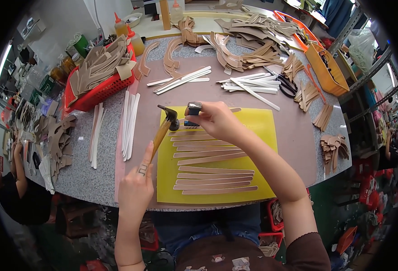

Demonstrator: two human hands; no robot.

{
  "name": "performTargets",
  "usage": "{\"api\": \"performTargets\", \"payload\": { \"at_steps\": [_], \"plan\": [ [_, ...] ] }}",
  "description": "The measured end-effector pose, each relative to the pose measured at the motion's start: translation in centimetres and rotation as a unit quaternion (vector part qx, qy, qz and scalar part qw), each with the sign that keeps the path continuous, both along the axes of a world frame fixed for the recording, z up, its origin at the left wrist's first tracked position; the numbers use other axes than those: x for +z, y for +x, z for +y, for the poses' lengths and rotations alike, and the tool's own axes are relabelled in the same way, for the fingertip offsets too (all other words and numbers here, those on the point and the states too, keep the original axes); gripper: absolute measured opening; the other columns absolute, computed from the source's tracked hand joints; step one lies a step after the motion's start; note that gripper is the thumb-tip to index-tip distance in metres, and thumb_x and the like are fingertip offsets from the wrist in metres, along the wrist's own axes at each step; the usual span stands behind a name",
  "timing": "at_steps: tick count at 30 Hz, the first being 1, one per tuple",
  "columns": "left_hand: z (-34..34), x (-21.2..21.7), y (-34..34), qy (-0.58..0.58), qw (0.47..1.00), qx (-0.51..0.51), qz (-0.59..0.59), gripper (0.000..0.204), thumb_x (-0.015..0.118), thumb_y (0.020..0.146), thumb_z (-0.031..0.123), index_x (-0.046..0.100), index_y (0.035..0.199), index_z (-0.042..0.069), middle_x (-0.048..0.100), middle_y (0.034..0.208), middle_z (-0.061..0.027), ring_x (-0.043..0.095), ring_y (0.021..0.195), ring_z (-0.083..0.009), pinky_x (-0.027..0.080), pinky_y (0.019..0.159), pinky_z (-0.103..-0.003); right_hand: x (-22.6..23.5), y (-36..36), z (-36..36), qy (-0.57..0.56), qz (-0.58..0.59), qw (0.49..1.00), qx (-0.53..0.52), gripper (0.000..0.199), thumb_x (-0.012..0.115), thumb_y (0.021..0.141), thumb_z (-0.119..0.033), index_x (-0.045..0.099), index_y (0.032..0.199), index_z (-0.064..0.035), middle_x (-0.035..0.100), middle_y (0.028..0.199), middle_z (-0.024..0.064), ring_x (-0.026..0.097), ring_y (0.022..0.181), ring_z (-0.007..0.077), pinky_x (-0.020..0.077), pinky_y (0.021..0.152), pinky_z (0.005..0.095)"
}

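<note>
My left hand (136,187) is closed around the wooden handle of a hammer (162,135), index finger stretched along it. The dark hammer head sits just left of a small dark-blue pronged punch (193,115) with a metal top. My right hand (220,121) pinches this punch upright, its prongs down at the upper strips. Beneath lie several tan leather strips (214,180) with pale edges, laid crosswise in a column on a yellow mat (264,140). My right forearm covers the right ends of some strips.
A red basket (102,95) of tan pieces stands at the left, near glue bottles (121,26). White strips (253,83), black-handled scissors (287,86) and leather bundles (248,54) lie beyond the mat. An orange bin (327,67) is at right. Another person (18,194) works far left.
</note>
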State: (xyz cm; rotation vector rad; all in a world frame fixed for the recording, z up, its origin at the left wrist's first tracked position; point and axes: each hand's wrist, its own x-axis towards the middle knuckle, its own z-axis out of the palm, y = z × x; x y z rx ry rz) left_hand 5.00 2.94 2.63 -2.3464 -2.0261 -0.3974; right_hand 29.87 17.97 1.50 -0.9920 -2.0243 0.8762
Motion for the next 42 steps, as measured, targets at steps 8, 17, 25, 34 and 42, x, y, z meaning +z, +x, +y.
{"api": "performTargets", "payload": {
  "at_steps": [8,17,25,34,42],
  "plan": [
    [-0.2,0.1,0.4,-0.017,1.0,0.01,0.002,0.056,0.053,0.105,0.017,0.04,0.158,0.025,0.062,0.065,-0.0117,0.05,0.045,-0.0207,0.042,0.047,-0.041,0.1,-0.3,-0.3,0.036,-0.01,0.999,0.012,0.009,0.073,0.087,-0.002,0.07,0.096,-0.0012,0.072,0.079,0.007,0.058,0.061,0.0171,0.0487,0.061,0.0284],
    [-0.1,-0.3,0.3,-0.027,0.999,0.021,-0.02,0.056,0.054,0.104,0.015,0.042,0.157,0.026,0.064,0.07,-0.0125,0.052,0.046,-0.0209,0.044,0.049,-0.043,-1.0,-0.1,-0.3,0.042,0.001,0.999,-0.003,0.009,0.074,0.087,-0.006,0.069,0.093,-0.0023,0.071,0.077,0.0078,0.056,0.058,0.0201,0.0445,0.057,0.0315],
    [0.2,4.0,-1.6,0.061,0.989,-0.022,-0.131,0.06,0.056,0.099,0.007,0.045,0.155,0.023,0.073,0.094,-0.0113,0.042,0.05,-0.0123,0.038,0.049,-0.032,-0.8,-0.5,-0.6,0.076,-0.014,0.997,-0.004,0.008,0.074,0.086,-0.007,0.068,0.091,-0.0032,0.071,0.076,0.0088,0.055,0.056,0.0229,0.0435,0.056,0.0328],
    [-1.1,3.7,-1.7,0.194,0.957,-0.064,-0.205,0.06,0.053,0.1,0.005,0.041,0.157,0.017,0.067,0.077,-0.0073,0.041,0.046,-0.013,0.037,0.045,-0.033,-0.7,-0.6,-0.6,0.109,-0.02,0.994,-0.007,0.005,0.073,0.086,-0.006,0.068,0.089,-0.0042,0.07,0.075,0.0087,0.055,0.055,0.0247,0.0436,0.055,0.0335],
    [-1.5,-0.7,-0.2,0.009,1.0,0.007,-0.018,0.061,0.059,0.1,0.014,0.043,0.156,0.031,0.062,0.067,-0.0113,0.047,0.045,-0.0224,0.042,0.047,-0.04,-2.2,0.7,-0.3,0.013,0.041,0.999,-0.025,0.008,0.072,0.092,-0.01,0.068,0.093,-0.0036,0.073,0.082,0.0061,0.063,0.062,0.0168,0.0509,0.059,0.0289]
  ]
}}
